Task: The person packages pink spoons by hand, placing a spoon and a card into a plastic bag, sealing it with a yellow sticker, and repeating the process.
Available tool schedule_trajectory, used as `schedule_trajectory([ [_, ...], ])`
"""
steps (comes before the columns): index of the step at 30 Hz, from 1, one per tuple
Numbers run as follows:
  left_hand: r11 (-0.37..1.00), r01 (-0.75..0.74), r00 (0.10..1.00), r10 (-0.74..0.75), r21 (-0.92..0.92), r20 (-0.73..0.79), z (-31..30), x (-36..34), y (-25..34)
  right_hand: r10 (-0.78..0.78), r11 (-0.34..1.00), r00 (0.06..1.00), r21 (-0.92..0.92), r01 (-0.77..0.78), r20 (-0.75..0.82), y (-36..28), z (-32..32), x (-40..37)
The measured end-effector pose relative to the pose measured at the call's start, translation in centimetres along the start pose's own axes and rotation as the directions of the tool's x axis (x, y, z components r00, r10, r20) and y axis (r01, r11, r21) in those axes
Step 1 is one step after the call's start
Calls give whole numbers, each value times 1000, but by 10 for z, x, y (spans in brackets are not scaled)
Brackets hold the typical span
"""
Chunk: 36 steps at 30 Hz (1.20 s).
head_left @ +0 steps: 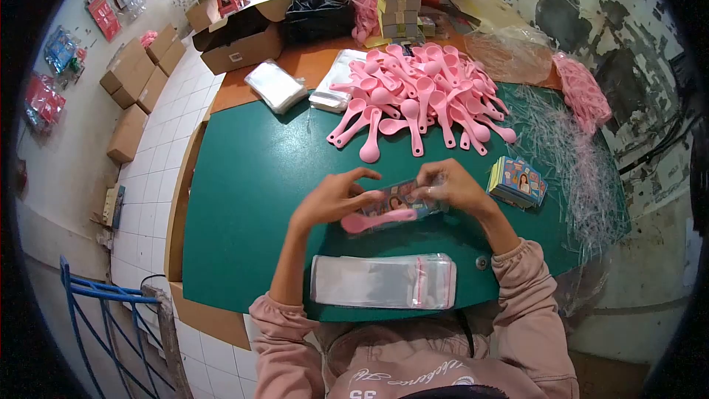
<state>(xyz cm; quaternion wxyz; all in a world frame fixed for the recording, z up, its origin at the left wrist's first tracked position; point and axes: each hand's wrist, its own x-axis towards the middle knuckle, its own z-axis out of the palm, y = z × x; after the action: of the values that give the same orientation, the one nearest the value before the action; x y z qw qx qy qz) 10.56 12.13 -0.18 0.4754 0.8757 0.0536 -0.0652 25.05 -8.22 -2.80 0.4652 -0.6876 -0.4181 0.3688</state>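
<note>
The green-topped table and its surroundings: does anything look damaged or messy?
Yes. The pale wall on the right looks damaged: dark, ragged patches break its surface. Tangled clear plastic sprawls over the right side of the green tabletop, untidy against the neatly stacked transparent bags.

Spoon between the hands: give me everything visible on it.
The spoon is pink, smooth and plastic-looking, with a rounded bowl and a straight handle. It appears to be inside a clear bag, along the wearer's side of a printed card. The bowl points left, the handle right and slightly away from the wearer. Neither hand plainly touches it; whether the table supports it isn't clear.
</note>
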Motion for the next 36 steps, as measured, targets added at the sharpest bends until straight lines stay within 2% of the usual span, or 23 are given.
schedule_trajectory([
  [1, 999, 30, 992, -32, 23, 121, -9, -4, -7, -9, 995, 998, 102, 15, -66, -4, -2, -3],
  [2, 964, -61, 989, 93, -257, 113, -8, -4, -32, -11, 979, 991, 201, 37, -130, -7, -3, -5],
  [3, 965, -62, 989, 93, -257, 112, -10, -7, -29, -12, 979, 991, 201, 38, -130, -8, -2, -5],
  [5, 900, 64, 993, -16, -431, 114, -13, -12, -20, 45, 984, 983, 180, -12, -179, -12, 0, -5],
  [9, 897, 68, 994, -24, -437, 107, -7, -9, -19, 102, 982, 993, 166, -90, -64, -7, -6, -7],
  [11, 868, 13, 999, -28, -496, -22, 5, -10, -19, 30, 987, 977, 160, 4, -212, -7, -4, -8],
  [12, 867, 7, 999, -24, -497, -27, 12, -10, -21, 28, 988, 977, 153, 5, -211, -4, -6, -7],
  [14, 983, -74, 937, 11, -168, -349, 27, -10, -26, -175, 981, 903, 11, 194, -393, 5, -12, -6],
  [15, 983, -73, 937, 9, -170, -349, 34, -13, -23, -173, 981, 904, 11, 193, -391, 0, -8, -7],
  [16, 869, -65, 979, -39, -491, -200, 42, -16, -18, -226, 974, 887, -73, 214, -404, -11, -1, -7],
  [17, 659, -10, 999, -33, -752, -42, 48, -20, -12, -280, 959, 868, -158, 235, -411, -22, 5, -9],
  [18, 669, 9, 1000, -19, -743, -5, 51, -24, -6, -257, 966, 933, -64, 249, -251, -32, 9, -13],
  [19, 667, 13, 1000, -24, -745, -5, 53, -25, -5, -254, 967, 935, -60, 247, -248, -36, 13, -14],
  [21, 549, 68, 996, -88, -833, 23, 53, -25, -4, -510, 784, 860, -409, 467, 5, -39, 19, -16],
  [23, 540, 97, 993, -111, -836, 43, 51, -25, -6, -468, 815, 883, -376, 440, 18, -37, 29, -16],
  [25, 533, 124, 990, -129, -837, 65, 44, -26, -8, -373, 851, 927, -417, 319, -51, -29, 40, -15],
  [27, 710, 141, 981, -192, -690, 3, 34, -28, -7, -380, 840, 921, -447, 307, -83, -25, 50, -13],
  [31, 743, 137, 972, -228, -655, -55, 32, -28, -13, -443, 815, 888, -467, 343, -122, -22, 62, -4],
  [33, 731, 135, 983, -186, -669, -4, 32, -29, -8, -429, 825, 897, -454, 338, -112, -25, 67, -1],
  [36, 711, 78, 991, -134, -699, -26, 35, -29, -10, -434, 823, 895, -450, 346, -105, -21, 69, 2],
])
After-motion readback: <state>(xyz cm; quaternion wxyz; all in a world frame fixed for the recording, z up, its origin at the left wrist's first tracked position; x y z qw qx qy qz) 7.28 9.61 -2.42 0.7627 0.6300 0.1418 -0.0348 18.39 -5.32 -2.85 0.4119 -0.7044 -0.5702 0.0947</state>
